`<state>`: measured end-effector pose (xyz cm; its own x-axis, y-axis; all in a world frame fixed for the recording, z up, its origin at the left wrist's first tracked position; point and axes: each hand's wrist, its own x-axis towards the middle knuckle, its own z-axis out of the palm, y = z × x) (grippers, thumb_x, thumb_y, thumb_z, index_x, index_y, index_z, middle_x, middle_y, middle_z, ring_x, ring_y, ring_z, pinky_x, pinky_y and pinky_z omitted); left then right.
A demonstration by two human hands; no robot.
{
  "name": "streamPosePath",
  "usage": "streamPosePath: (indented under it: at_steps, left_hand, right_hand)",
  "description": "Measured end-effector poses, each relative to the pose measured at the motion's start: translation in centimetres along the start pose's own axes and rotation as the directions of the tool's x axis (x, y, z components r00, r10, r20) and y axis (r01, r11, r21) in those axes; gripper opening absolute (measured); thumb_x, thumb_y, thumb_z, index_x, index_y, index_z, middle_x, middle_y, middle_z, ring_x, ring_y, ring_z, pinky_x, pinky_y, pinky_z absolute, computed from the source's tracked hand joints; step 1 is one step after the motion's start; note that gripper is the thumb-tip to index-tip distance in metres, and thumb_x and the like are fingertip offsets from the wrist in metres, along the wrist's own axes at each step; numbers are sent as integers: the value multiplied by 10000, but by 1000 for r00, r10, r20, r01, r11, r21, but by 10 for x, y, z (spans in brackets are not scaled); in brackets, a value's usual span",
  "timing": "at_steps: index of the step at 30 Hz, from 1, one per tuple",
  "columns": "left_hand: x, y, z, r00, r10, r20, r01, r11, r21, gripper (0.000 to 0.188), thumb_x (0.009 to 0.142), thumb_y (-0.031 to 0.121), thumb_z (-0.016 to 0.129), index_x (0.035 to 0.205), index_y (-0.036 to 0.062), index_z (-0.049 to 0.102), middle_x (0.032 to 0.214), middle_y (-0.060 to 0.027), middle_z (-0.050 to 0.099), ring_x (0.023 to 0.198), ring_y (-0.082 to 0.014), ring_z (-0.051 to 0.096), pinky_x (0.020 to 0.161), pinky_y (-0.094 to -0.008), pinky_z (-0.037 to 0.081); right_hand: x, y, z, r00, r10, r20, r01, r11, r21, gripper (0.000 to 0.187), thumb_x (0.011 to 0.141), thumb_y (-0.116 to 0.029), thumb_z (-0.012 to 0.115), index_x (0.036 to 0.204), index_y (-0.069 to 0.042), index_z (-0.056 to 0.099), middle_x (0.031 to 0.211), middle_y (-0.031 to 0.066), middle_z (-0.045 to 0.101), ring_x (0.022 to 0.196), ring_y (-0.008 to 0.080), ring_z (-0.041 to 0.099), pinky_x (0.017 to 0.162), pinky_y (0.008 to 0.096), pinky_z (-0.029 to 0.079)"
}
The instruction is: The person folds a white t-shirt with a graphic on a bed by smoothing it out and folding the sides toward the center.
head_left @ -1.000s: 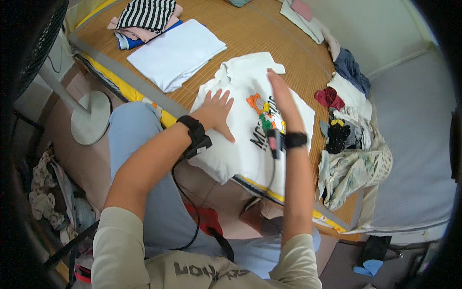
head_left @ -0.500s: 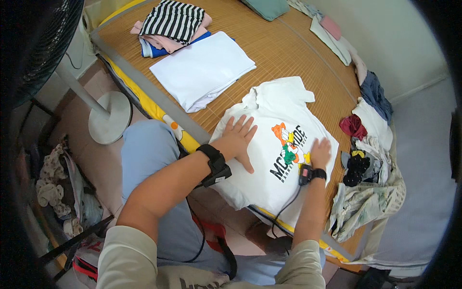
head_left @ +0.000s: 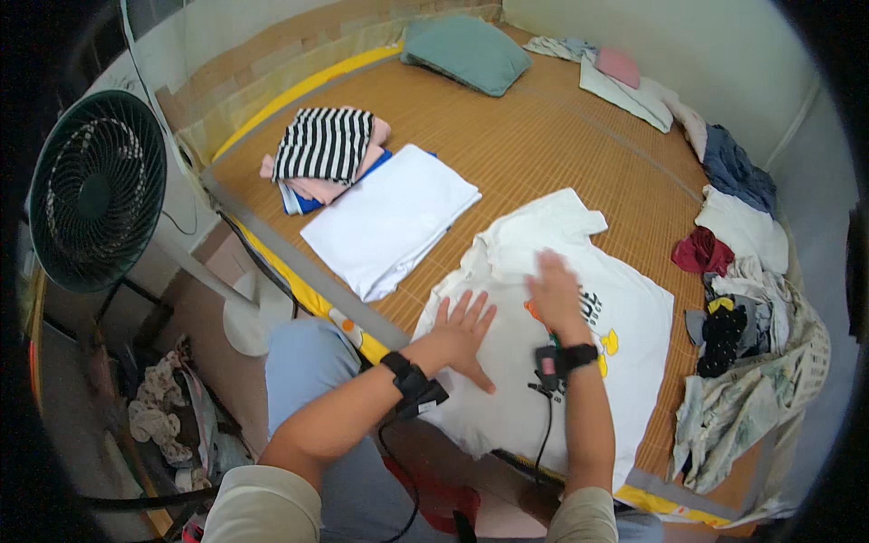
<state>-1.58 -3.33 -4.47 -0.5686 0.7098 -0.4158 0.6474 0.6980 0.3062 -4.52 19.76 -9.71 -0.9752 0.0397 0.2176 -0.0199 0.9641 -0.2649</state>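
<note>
A white short-sleeved T-shirt with a cartoon duck print lies spread on the bed's woven mat, its near edge reaching the bed's yellow border. My left hand rests flat on the shirt's left side, fingers spread and holding nothing. Over the upper middle of the shirt is my right hand, palm down with its fingers stretched out and slightly blurred. It covers much of the print. Beyond my left hand lies a folded white garment, apart from the shirt.
A pile topped by a striped black-and-white garment sits at the far left of the woven mat. Near the back is a green pillow. Crumpled clothes line the right side. A fan stands left of the bed.
My right hand has moved up and left across the shirt, from right of the print onto its upper part. My left hand stays on the shirt. The view has tilted upward.
</note>
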Motion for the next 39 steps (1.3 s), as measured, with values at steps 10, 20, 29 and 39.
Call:
streamPosePath:
  at_steps: [10, 20, 29, 39]
  left_hand:
    - [3, 9, 0, 1000, -19, 21, 18, 1000, 11, 1359, 495, 761, 651, 1444, 7, 36, 1498, -231, -56, 1382, -384, -103, 1064, -556, -72]
    - [5, 9, 2, 1000, -11, -2, 11, 999, 53, 1345, 520, 773, 629, 1442, -2, 30, 1495, -242, -46, 1381, -398, -85, 1061, -562, -63]
    - [6, 12, 1, 999, -9, 33, 6, 997, 70, 1352, 539, 812, 587, 1437, -10, 1, 1491, -250, -57, 1376, -401, -93, 1070, -548, -61]
    - [3, 4, 9, 1000, 3, -21, -3, 1000, 7, 1337, 520, 778, 625, 1446, 10, 40, 1501, -229, -30, 1385, -384, -85, 1069, -547, -62]
  right_hand:
    - [-22, 54, -56, 934, 334, -122, -315, 936, 156, 579, 896, -325, 486, 1359, -5, 350, 1432, 166, 325, 1331, 330, 279, 1072, 514, 185]
    - [-17, 70, -13, 904, 407, -127, -417, 906, -65, 631, 864, -464, 492, 1367, -103, 372, 1454, 121, 299, 1354, 308, 238, 1081, 528, 159]
    - [-31, 64, -79, 905, 319, -283, -274, 943, 188, 529, 842, -287, 567, 1273, 0, 460, 1341, 212, 424, 1250, 353, 385, 1030, 491, 270]
    - [-23, 57, -29, 890, 455, 15, -451, 886, -108, 619, 916, -416, 404, 1413, -70, 278, 1487, 123, 228, 1378, 302, 185, 1094, 505, 145]
